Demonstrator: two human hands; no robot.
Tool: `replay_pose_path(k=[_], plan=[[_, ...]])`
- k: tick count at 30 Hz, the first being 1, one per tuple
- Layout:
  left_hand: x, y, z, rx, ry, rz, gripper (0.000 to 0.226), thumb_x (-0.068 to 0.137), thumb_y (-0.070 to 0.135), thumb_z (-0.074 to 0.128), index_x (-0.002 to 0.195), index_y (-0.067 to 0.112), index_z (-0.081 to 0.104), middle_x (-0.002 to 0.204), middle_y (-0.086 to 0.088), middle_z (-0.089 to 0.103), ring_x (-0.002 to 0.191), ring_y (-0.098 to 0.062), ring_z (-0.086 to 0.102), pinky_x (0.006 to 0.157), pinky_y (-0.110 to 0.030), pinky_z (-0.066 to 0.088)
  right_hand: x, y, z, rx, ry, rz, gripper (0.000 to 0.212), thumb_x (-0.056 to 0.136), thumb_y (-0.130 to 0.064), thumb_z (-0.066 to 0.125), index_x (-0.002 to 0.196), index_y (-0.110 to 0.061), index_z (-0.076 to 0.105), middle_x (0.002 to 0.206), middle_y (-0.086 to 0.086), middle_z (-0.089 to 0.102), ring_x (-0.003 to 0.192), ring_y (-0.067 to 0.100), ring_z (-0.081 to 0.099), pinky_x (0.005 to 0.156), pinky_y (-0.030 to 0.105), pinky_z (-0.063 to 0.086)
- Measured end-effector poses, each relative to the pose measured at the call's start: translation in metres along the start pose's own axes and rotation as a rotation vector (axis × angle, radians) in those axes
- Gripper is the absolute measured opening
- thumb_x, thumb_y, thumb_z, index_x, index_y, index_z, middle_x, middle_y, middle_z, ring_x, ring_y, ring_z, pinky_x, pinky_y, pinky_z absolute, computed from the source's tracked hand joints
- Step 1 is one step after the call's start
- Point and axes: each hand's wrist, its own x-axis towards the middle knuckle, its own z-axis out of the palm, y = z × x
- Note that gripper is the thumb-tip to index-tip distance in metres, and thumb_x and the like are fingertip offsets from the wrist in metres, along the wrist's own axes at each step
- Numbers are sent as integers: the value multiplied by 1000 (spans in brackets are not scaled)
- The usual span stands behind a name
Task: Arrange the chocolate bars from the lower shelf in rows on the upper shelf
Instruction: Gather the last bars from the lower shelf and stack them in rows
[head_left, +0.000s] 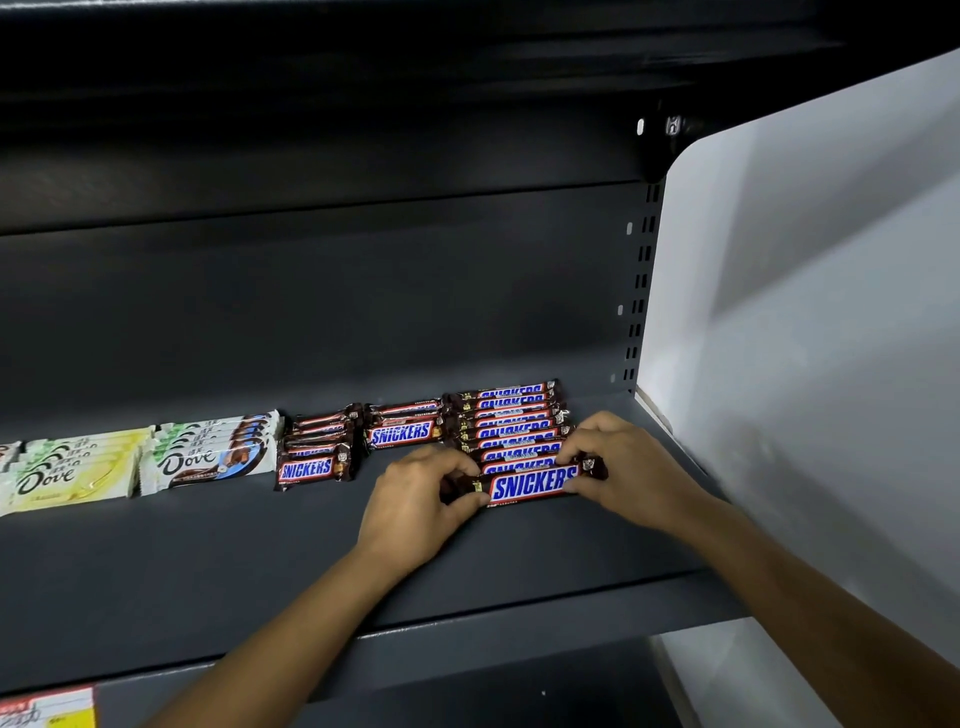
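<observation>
Left hand (415, 512) and right hand (631, 462) pinch the ends of one long Snickers bar (532, 484) with curled fingers. Beyond the fingers, more long Snickers bars (511, 415) lie in a row on the upper shelf (291, 561).

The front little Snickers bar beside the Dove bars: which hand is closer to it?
Left. The left hand is just right of the little Snickers bar, pinching the long Snickers bar; the right hand pinches that bar's far end.

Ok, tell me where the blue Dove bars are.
In the head view, the blue Dove bars sit left of centre on the shelf, between the yellow Dove bars and a small Snickers stack.
</observation>
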Motion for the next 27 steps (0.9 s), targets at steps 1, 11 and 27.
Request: replay_pose_path(k=[1,11,27], plan=[[0,-1,0,-5,0,-2,23,69,35,79,89,31,68,80,22,53,70,4,54,67,-15,45,0,0,0,-7,4,-1,24,79,-33,72,101,-26,65,116,-6,53,101,7,51,88,25,47],[-4,-1,-5,-35,38,-33,29,73,36,76,99,27,67,87,13,60,77,0,57,76,-23,49,-1,-10,-5,-62,56,9,32,78,-37,71,107,-24,63,118,-4,53,104,8,47,89,25,42],[-115,-33,-118,425,38,70,49,80,43,54,121,17,59,115,-4,63,105,-29,56,85,-38,50,-30,-185,51,-136,55,-195,37,87,-37,59,120,-21,58,124,0,54,115,20,45,98,37,39]])
